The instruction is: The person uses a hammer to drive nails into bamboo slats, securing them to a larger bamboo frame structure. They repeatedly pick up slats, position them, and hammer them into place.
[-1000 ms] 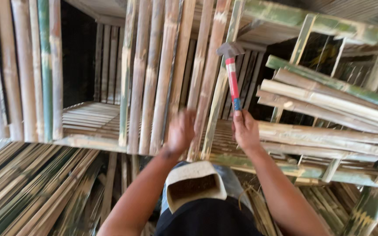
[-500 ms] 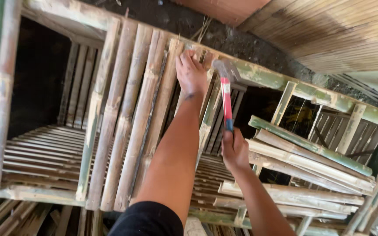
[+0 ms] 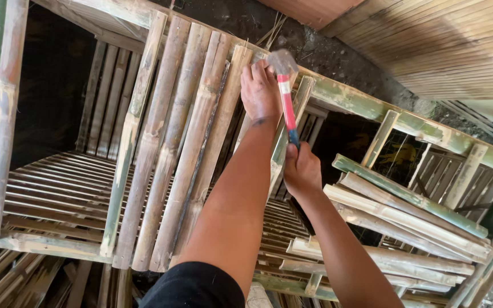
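Looking down from the head camera, the right hand has its grip closed around the low end of a hammer with a red and blue handle. The grey metal head of the hammer is up at the top, right by the green bamboo rail of a big bamboo frame. The left hand lies flat on the top end of the bamboo slats, its fingers curled over them, pressing them to the rail, so it is not wrapped around anything loose. The hammer looks heavy at the head and light at the handle, hard and stiff, so I think holding it far down the handle, as now, gives a big swing. The slats look stiff and dry, and thin ones like these might split. The frame is like an open box with slat walls; inside it I see only a floor of thin slats and dark shade. A loose pile of bamboo strips rests across another frame on the right. A woven bamboo panel lies at the top right, on the dirt ground
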